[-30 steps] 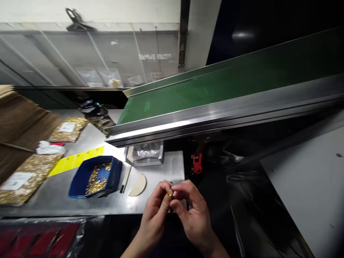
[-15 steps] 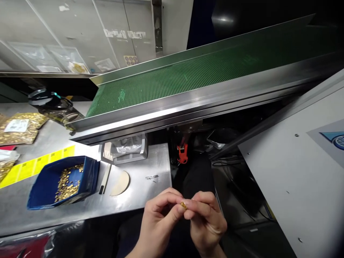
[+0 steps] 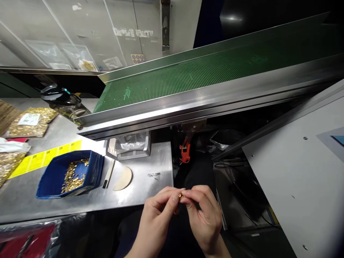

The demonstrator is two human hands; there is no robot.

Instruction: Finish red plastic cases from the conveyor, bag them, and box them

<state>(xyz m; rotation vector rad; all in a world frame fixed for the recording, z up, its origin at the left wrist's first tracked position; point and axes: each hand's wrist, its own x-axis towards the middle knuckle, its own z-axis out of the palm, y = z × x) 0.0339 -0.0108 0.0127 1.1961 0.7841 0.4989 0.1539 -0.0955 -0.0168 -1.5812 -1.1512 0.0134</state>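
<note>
A tiny gold-coloured piece (image 3: 180, 195) is pinched between the fingertips of both hands, near the front edge of the metal table. My left hand (image 3: 160, 211) closes thumb and forefinger on its left side. From the right, my right hand (image 3: 204, 215) pinches the same piece, fingertips almost touching the left ones. Fingers cover much of the piece. On the table to the left, a blue bin (image 3: 51, 179) holds many small gold pieces (image 3: 73, 177). A beige half-round disc (image 3: 124, 179) and a small metal tool (image 3: 153, 174) lie between bin and hands.
A green conveyor belt (image 3: 172, 77) with metal sides crosses above the table (image 3: 150, 190). Beneath its left part sits a grey tray (image 3: 134, 154). A dark bottle (image 3: 64, 102) and bags of gold pieces (image 3: 32, 122) are at left. A white panel (image 3: 301, 172) stands at right.
Both hands have moved slightly up with the small gold piece, whose visible side has changed. The surroundings have shifted a little to the right in the view.
</note>
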